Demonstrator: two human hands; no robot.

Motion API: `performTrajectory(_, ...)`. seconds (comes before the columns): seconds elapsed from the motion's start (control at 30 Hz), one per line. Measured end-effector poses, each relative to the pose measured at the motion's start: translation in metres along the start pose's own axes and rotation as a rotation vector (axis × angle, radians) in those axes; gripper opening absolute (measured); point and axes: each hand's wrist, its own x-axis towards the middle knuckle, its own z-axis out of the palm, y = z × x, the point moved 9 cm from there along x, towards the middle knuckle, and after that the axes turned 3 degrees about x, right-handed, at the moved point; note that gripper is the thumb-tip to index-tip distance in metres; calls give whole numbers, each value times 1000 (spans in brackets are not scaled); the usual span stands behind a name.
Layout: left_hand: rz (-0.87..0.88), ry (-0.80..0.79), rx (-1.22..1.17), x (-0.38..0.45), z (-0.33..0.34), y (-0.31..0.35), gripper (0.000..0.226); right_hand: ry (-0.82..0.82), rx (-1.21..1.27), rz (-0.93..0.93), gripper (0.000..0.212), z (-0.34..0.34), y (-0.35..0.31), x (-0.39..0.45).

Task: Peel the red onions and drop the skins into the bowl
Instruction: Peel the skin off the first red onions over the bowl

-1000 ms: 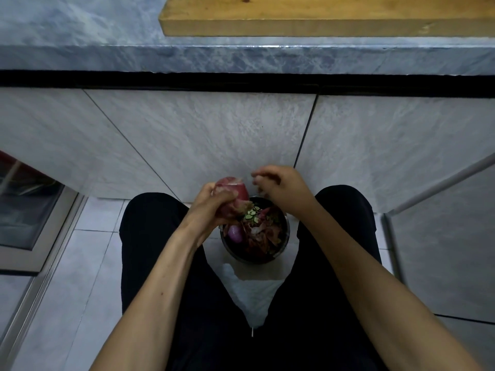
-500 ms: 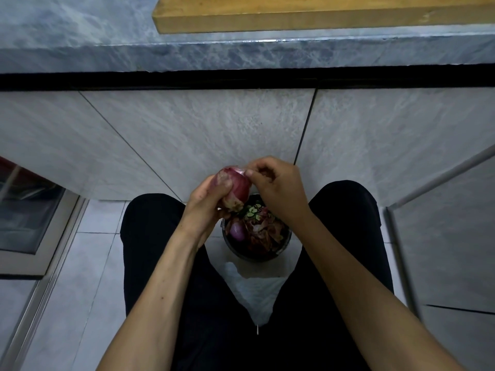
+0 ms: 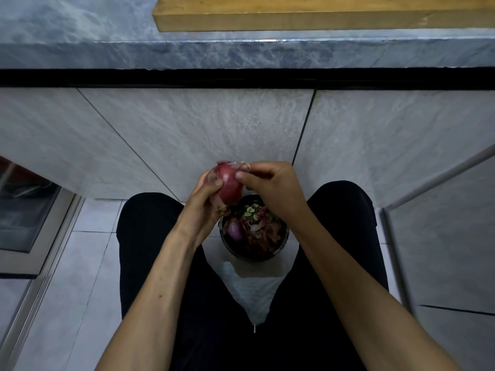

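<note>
Now the red onion [image 3: 228,184] sits higher than it did a second ago, lifted clear above the bowl [image 3: 254,257] and up against the pale tiled wall [image 3: 187,135] behind it. Back then the right hand [image 3: 270,186] was apart from the onion, fingers curled a little to its right; half a second ago it had closed in, and at this moment its thumb and fingertips pinch a thin flap of skin [image 3: 242,167] at the onion's upper right. The left hand [image 3: 207,200] has kept its grip throughout, wrapped round the onion's left and lower side.

Much of the onion is covered: the left thumb and fingers hide its near-left face, and the right hand's fingers hide its far-right edge. Whether the pinched flap is already torn free of the onion cannot be made out. The bowl's far rim is behind the two hands, and its contents are dim, a heap of reddish skins [image 3: 263,231] with a small purple peeled onion [image 3: 234,230] at the left and some green-and-white bits [image 3: 251,210] toward the back. The wooden board [image 3: 321,14] on the counter [image 3: 80,30] is cut off by the top edge.

The onion's long axis runs from lower right to upper left, tilted, with its pointed end up toward the wall and its ragged end down toward the bowl, which stands on the floor [image 3: 88,263] between the person's knees.
</note>
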Motion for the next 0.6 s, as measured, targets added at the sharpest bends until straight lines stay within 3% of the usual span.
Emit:
performTrajectory(0.1,15,94,77,1,-8,-3,87,36,-112,-57,6,1,-7,0)
performTrajectory(0.2,37,158,42,3,-16,-5,66,64,-182,-40,7,1,-4,0)
performTrajectory(0.33,24,160,22,5,-18,-7,54,107,36,103,12,-4,11,-1)
performTrajectory(0.43,20,139,59,7,-18,-7,61,30,-23,122,11,-2,14,-3)
performTrajectory(0.53,16,115,107,6,-16,-7,62,-124,-155,80,33,6,12,-6)
performTrajectory(0.6,21,88,153,6,-14,-8,77,-146,-165,32,38,8,7,-8)
